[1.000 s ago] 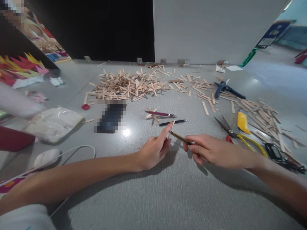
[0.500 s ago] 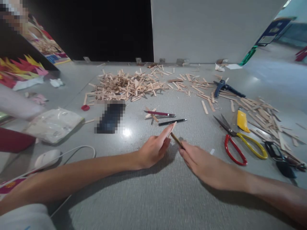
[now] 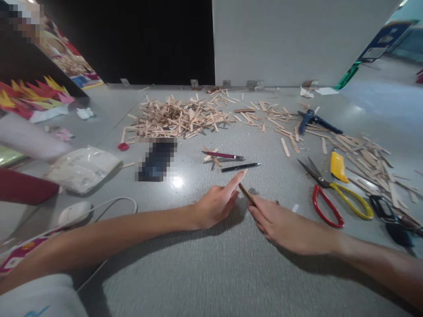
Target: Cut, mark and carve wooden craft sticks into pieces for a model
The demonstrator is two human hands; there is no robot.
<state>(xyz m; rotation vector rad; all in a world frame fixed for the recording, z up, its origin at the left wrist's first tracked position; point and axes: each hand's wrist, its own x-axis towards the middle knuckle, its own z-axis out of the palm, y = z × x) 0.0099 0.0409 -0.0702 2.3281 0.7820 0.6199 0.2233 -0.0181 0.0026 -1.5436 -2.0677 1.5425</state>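
My left hand is closed on a small wooden stick, whose tip shows past the fingertips. Facing it from the right, my right hand grips a thin brownish rod-like tool, its far end close to the left fingertips. Whether the tool touches the stick is too small to tell. Just beyond the hands lie a black pen and a dark red craft knife, the knife resting over short crossed wooden sticks.
A pile of wooden sticks spans the back. Scissors, a yellow cutter and blue pliers lie right. On the left are a phone, a plastic packet and a white mouse with its cable.
The whole view has shifted slightly, so the table items appear a little further right. Both hands keep their grips, with the tool still near the left fingertips.
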